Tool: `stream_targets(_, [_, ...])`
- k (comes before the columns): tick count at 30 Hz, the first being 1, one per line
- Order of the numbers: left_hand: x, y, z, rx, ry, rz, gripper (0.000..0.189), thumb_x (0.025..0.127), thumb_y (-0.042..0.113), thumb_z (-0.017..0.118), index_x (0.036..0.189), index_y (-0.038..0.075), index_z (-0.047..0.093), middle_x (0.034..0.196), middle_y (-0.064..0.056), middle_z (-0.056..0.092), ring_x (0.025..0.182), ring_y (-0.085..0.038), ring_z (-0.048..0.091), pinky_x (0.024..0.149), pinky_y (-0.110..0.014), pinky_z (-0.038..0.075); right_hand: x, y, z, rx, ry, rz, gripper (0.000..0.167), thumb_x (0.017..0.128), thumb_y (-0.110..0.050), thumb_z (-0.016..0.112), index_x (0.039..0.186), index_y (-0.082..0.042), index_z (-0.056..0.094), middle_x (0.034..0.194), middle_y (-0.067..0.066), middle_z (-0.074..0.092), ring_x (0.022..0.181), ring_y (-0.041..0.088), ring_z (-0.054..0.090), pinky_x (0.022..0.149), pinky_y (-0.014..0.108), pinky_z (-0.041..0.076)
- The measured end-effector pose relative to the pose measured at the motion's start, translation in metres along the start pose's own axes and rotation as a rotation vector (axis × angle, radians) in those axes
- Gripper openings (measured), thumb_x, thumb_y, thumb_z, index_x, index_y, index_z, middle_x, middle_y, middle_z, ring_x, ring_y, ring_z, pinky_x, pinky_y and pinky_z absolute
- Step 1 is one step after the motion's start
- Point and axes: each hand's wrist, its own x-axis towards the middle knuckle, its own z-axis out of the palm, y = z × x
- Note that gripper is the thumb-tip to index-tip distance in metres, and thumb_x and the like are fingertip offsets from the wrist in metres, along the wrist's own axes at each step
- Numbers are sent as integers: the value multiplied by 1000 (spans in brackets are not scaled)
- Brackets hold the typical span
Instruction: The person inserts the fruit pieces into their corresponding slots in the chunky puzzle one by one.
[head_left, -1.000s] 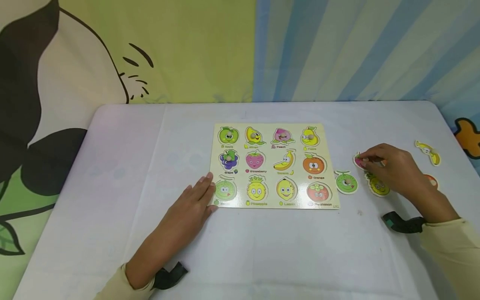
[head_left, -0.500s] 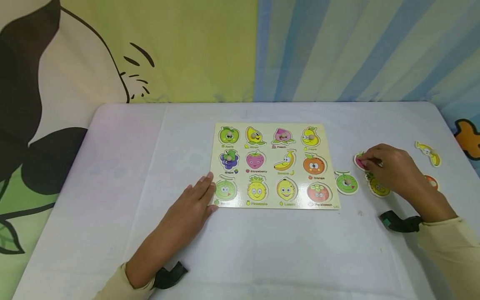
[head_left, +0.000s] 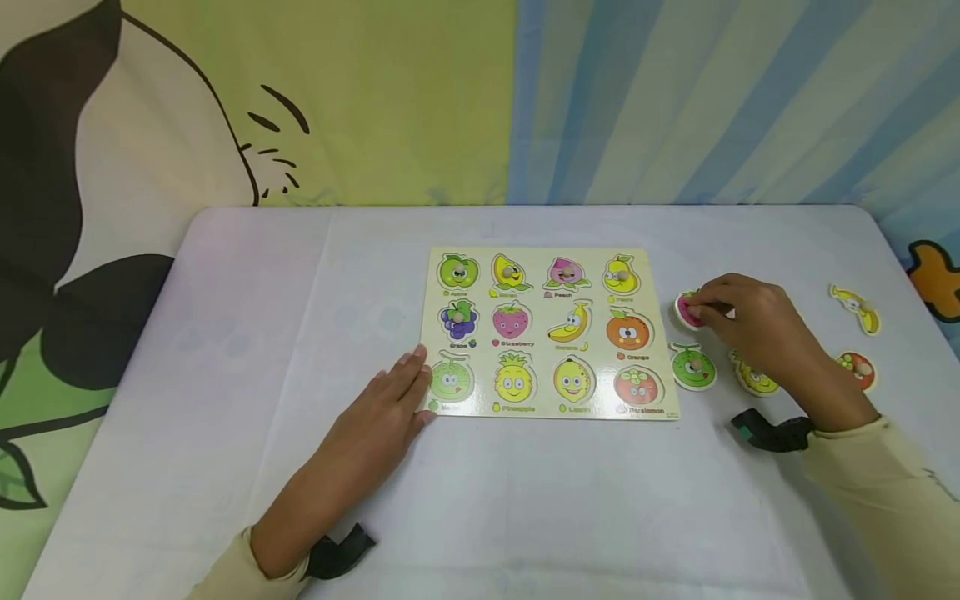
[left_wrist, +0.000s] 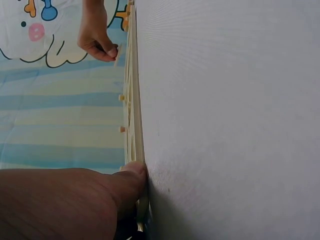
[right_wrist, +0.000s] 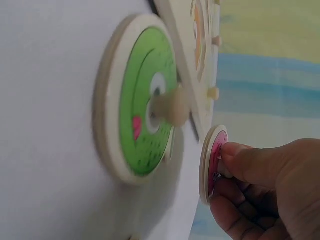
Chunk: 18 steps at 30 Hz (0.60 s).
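Note:
A wooden fruit puzzle board (head_left: 480, 408) lies flat on the white table. My left hand (head_left: 375, 425) rests at its left edge with fingers extended, and in the left wrist view the thumb (left_wrist: 131, 182) touches that edge. Right of the board, my right hand (head_left: 757, 325) pinches the pink strawberry puzzle piece (head_left: 684, 310) by its knob, held just off the table. The right wrist view shows that strawberry piece (right_wrist: 205, 165) between thumb and fingers. Closer to that camera is the green melon piece (head_left: 693, 367), beside the board's right edge.
A pineapple piece (head_left: 750, 377) lies partly under the right hand. Further right are a red persimmon piece (head_left: 858, 367) and a banana piece (head_left: 857, 308). Knobbed pieces such as the apple (head_left: 457, 271) and grape (head_left: 457, 319) sit in the board. A printed curtain (head_left: 322, 100) hangs behind.
My right hand has lifted the strawberry piece and carried it left, toward the board's right edge. More of the persimmon piece shows now. The left hand stays where it was.

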Motion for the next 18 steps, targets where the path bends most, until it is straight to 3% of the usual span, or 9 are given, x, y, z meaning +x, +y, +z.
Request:
stream_targets(2, [0, 0, 0, 4, 2, 3, 57, 90, 17, 72, 136, -9, 50, 151, -20, 36, 139, -34, 34, 107, -51, 35, 2, -5, 1, 6, 2, -8, 17, 85, 4, 72, 103, 4, 72, 104, 17, 64, 88, 32, 62, 66, 32, 54])
stream_targets(4, [0, 0, 0, 6, 6, 7, 57, 90, 16, 73, 135, -9, 51, 150, -21, 37, 138, -34, 35, 107, -51, 35, 4, -10, 2, 5, 16, -32, 16, 85, 5, 72, 101, 3, 73, 103, 16, 65, 86, 30, 62, 65, 33, 54])
stream_targets(9, [0, 0, 0, 15, 14, 19, 56, 89, 16, 73, 134, -9, 51, 149, -21, 38, 137, -35, 36, 106, -51, 37, 12, -24, 5, 32, 21, -89, 15, 83, 6, 73, 98, 1, 74, 100, 12, 66, 82, 24, 62, 62, 20, 48])
stream_targets(18, [0, -1, -1, 27, 19, 25, 57, 89, 17, 74, 134, -9, 52, 149, -21, 38, 137, -34, 36, 105, -51, 38, 26, -54, 14, 88, -29, -141, 18, 83, 5, 73, 100, -2, 75, 100, 8, 66, 83, 21, 61, 67, 35, 54])
